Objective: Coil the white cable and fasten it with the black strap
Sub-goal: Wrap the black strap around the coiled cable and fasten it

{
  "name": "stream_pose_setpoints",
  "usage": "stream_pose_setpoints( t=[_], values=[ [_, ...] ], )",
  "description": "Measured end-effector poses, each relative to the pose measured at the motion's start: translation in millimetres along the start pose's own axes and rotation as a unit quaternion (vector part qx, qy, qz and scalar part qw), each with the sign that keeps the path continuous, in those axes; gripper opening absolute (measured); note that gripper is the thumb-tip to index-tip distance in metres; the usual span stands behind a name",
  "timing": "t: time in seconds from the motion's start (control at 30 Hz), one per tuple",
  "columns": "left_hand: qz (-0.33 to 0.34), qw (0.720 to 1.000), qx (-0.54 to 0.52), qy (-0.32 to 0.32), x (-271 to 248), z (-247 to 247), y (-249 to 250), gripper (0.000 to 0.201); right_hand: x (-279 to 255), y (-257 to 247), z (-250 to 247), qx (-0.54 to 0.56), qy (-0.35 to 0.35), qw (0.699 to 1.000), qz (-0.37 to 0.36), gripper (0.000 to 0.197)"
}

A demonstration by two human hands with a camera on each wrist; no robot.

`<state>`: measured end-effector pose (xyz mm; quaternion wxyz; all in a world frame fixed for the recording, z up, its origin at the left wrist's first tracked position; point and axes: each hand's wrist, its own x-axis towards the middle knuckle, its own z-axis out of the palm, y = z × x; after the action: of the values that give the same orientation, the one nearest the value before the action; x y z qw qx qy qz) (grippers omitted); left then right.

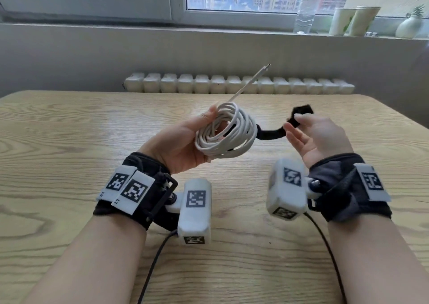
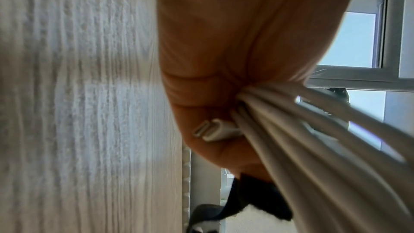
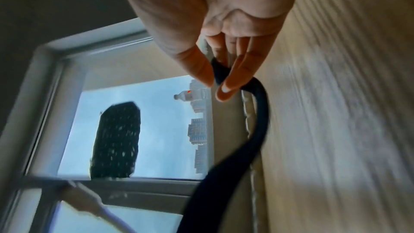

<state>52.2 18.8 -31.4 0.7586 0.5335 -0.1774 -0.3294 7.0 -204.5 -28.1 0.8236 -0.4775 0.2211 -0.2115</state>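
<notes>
Your wooden table (image 1: 69, 122) sits before a window sill carrying one clear bottle (image 1: 304, 13), two paper cups (image 1: 355, 20) and one small vase (image 1: 408, 26). Above the table's middle, your left hand (image 1: 183, 145) grips the one coiled white cable (image 1: 228, 133), one plug end poking far. Your right hand (image 1: 318, 136) pinches the one black strap (image 1: 274, 133) between thumb and fingertip, the strap running left to the coil.

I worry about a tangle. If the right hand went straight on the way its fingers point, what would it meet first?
Probably the white cable coiled in the left hand. The right hand pinches the black strap, fingers pointing left along it toward the coil. Depth is unclear.
</notes>
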Motion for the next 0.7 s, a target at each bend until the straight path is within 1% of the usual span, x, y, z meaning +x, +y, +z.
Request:
stream_pose_setpoints(
  t=[0.07, 0.1, 0.13, 0.2, 0.3, 0.33, 0.37, 0.4, 0.47, 0.53, 0.6, 0.67, 0.7],
  values=[
    [-0.005, 1.0, -0.005, 0.01, 1, 1, 0, 0.035, 1, 1, 0, -0.087, 0.035, 0.994, -0.06, 0.034],
    [-0.005, 1.0, 0.001, 0.012, 1, 2, -1, 0.035, 1, 1, -1, -0.12, 0.039, 0.988, -0.084, 0.042],
    [-0.004, 1.0, 0.012, 0.013, 1, 3, -1, 0.036, 0, 1, 0, -0.141, 0.042, 0.984, -0.099, 0.045],
    [0.001, 0.999, 0.038, 0.015, 2, 5, -2, 0.037, -2, 1, 1, -0.153, 0.046, 0.981, -0.108, 0.039],
    [0.012, 0.998, 0.061, 0.029, 2, 8, -1, 0.038, -6, -2, 2, -0.133, 0.059, 0.982, -0.122, 0.016],
    [0.017, 0.997, 0.067, 0.032, 2, 9, -1, 0.038, -8, -3, 2, -0.13, 0.052, 0.982, -0.125, 0.011],
    [0.021, 0.996, 0.076, 0.031, 2, 10, -1, 0.038, -9, -3, 3, -0.133, 0.027, 0.983, -0.123, 0.006],
    [0.025, 0.995, 0.088, 0.026, 2, 11, -1, 0.04, -12, -3, 5, -0.139, -0.014, 0.984, -0.114, 0.002],
    [0.034, 0.992, 0.122, 0.015, 1, 14, 0, 0.046, -13, 2, 10, -0.175, -0.116, 0.974, -0.081, 0.008],
    [0.044, 0.988, 0.151, 0.002, 0, 16, 1, 0.049, -14, 9, 15, -0.224, -0.202, 0.953, -0.04, 0.014],
    [0.056, 0.984, 0.168, -0.007, 0, 18, 2, 0.049, -16, 13, 17, -0.261, -0.266, 0.928, 0.012, 0.02],
    [0.064, 0.982, 0.177, -0.011, -1, 18, 3, 0.054, -18, 15, 17, -0.302, -0.311, 0.9, 0.044, 0.032],
    [0.065, 0.98, 0.185, -0.012, -1, 18, 3, 0.056, -19, 16, 17, -0.315, -0.32, 0.892, 0.05, 0.035]
  ],
)
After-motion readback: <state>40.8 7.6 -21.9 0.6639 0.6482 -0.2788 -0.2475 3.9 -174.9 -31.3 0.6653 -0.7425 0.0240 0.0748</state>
